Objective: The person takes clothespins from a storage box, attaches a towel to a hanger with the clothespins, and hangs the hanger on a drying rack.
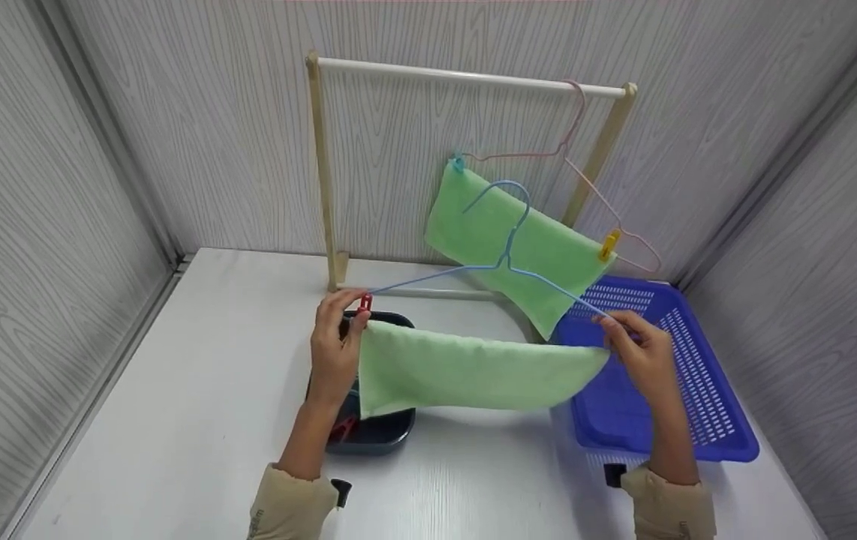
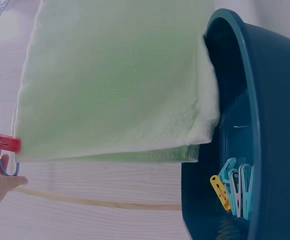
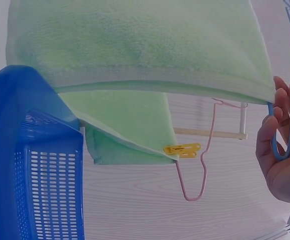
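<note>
A light blue clothes hanger [image 1: 507,259] is held up by both ends, its hook upward. My left hand [image 1: 336,349] grips its left end, where a red clothespin [image 2: 4,142] clips a corner of a light green towel [image 1: 473,371]. My right hand [image 1: 640,352] holds the other end, fingers curled round the hanger's looped tip [image 3: 283,156] beside the towel's right corner. No clothespin shows at that corner. The towel hangs along the hanger's underside, sagging between the hands. Whether my right fingers also pinch the towel is hard to tell.
Behind stands a rack [image 1: 466,75], where a pink hanger [image 1: 565,146] carries another green towel [image 1: 503,232] with teal and yellow clothespins [image 1: 609,245]. A dark basin [image 1: 380,448] with clothespins [image 2: 234,187] sits below my left hand; a blue basket [image 1: 706,375] sits below my right.
</note>
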A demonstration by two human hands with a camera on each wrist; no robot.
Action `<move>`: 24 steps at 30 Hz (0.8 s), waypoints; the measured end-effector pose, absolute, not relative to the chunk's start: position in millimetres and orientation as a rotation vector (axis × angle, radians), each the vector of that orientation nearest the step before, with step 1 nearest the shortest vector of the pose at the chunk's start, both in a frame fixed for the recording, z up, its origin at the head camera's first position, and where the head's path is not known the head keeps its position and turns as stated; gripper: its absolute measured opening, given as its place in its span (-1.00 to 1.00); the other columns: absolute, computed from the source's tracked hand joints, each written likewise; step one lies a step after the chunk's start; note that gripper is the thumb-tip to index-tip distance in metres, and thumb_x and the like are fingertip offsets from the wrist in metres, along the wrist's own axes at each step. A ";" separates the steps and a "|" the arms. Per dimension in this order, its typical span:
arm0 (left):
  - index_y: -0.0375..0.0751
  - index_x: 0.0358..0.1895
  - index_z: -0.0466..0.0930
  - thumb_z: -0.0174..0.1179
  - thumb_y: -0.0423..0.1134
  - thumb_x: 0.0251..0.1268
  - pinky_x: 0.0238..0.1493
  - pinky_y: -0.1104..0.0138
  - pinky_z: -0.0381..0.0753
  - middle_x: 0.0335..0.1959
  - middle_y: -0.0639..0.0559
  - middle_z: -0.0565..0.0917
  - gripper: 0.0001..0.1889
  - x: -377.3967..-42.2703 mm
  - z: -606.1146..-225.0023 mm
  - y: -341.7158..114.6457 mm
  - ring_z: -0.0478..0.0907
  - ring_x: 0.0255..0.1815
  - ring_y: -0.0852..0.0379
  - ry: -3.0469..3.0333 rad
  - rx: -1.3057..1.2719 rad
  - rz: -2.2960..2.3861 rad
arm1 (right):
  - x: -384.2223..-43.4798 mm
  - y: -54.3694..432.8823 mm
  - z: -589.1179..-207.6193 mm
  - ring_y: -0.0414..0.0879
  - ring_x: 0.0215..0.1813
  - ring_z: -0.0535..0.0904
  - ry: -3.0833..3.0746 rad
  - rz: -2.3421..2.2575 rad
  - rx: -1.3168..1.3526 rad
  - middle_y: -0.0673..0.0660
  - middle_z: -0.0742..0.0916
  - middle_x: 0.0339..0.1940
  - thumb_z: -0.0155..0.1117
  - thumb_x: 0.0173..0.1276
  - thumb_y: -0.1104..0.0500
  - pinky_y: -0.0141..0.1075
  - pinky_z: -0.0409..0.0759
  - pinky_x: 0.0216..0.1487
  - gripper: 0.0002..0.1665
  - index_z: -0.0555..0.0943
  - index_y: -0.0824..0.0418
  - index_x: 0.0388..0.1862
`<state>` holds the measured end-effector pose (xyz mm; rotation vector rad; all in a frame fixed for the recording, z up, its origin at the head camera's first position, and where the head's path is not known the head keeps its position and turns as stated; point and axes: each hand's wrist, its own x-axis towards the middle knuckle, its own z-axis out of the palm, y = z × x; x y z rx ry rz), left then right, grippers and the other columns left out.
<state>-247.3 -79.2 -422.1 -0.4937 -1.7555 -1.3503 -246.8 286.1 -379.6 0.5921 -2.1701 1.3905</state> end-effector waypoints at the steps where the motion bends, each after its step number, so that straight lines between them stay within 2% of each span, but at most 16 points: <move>1: -0.58 -0.04 0.45 0.08 -0.70 0.10 0.05 0.33 0.38 -0.08 -0.32 0.46 -0.70 -244.5 -418.6 -78.8 0.39 0.03 -0.08 -1.756 -0.492 -1.351 | -247.2 285.7 -380.1 -0.16 -0.66 0.33 -2.165 1.386 0.588 0.26 0.50 -0.64 0.03 0.32 0.49 -0.49 0.32 -0.67 -0.85 0.57 0.54 -0.34; 5: -0.58 -0.05 0.45 0.10 -0.70 0.08 0.05 0.36 0.38 -0.09 -0.33 0.46 -0.69 -241.3 -414.6 -78.3 0.40 0.01 -0.07 -1.758 -0.493 -1.352 | -247.6 283.5 -381.3 -0.14 -0.67 0.32 -2.111 1.397 0.561 0.25 0.48 -0.66 0.02 0.30 0.52 -0.52 0.30 -0.68 -0.85 0.52 0.54 -0.44; 12: -0.58 -0.05 0.45 0.11 -0.71 0.06 0.16 0.29 0.29 -0.08 -0.33 0.48 -0.68 -242.3 -416.9 -79.8 0.37 0.06 -0.10 -1.751 -0.523 -1.345 | -249.6 282.0 -386.3 -0.19 -0.69 0.29 -1.943 1.480 0.565 0.28 0.46 -0.68 -0.01 0.26 0.59 -0.37 0.21 -0.73 -0.86 0.49 0.63 -0.45; 17: -0.54 -0.03 0.46 0.12 -0.68 0.08 0.20 0.25 0.24 -0.04 -0.30 0.48 -0.67 -239.4 -414.8 -80.8 0.34 0.09 -0.15 -1.790 -0.515 -1.332 | -256.2 286.2 -395.4 -0.08 -0.71 0.24 -1.835 1.535 0.604 0.29 0.49 -0.68 0.00 0.24 0.62 -0.47 0.21 -0.73 -0.88 0.49 0.66 -0.45; 24: -0.51 0.01 0.46 0.13 -0.61 0.14 0.22 0.24 0.23 0.03 -0.32 0.45 -0.68 -236.1 -417.5 -85.8 0.31 0.16 -0.06 -1.817 -0.453 -1.362 | -266.6 294.3 -409.2 -0.13 -0.72 0.25 -1.744 1.563 0.608 0.14 0.59 -0.63 0.06 0.24 0.57 -0.52 0.22 -0.72 -0.89 0.53 0.63 -0.41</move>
